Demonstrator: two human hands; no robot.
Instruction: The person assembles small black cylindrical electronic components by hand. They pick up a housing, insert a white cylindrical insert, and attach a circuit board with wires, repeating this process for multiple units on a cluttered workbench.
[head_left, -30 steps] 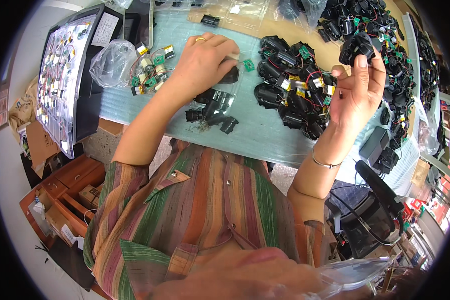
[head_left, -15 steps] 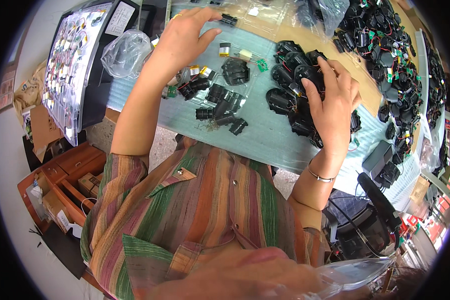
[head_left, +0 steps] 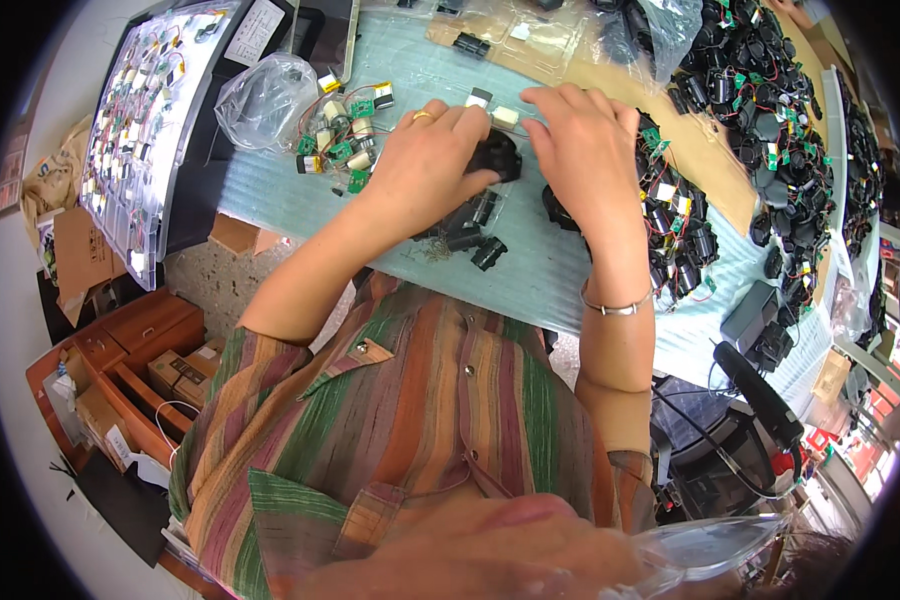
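Note:
My left hand (head_left: 432, 152) is at a black plastic housing (head_left: 497, 157), its thumb and bent fingers about the housing's left side, which they hide. Just to the right, my right hand (head_left: 585, 140) hovers with thumb and forefinger apart and nothing visible between them. Its fingertips are near a small whitish block (head_left: 505, 118) on the table. Beside that lies a small silver battery (head_left: 478, 97). Nearer to me, below my left hand, are small black plastic pieces (head_left: 488, 253) and a scatter of tiny screws (head_left: 433, 250).
Wired green circuit boards and batteries (head_left: 345, 135) lie left of my left hand, by a clear plastic bag (head_left: 268, 100). Right of my right hand is a heap of black housings (head_left: 682, 235); a larger heap (head_left: 770, 120) lies farther right. A tray of small parts (head_left: 145, 130) stands at left.
My left hand has come down and right from the far side to the black housing. My right hand has left the heap of housings and moved left towards the whitish block.

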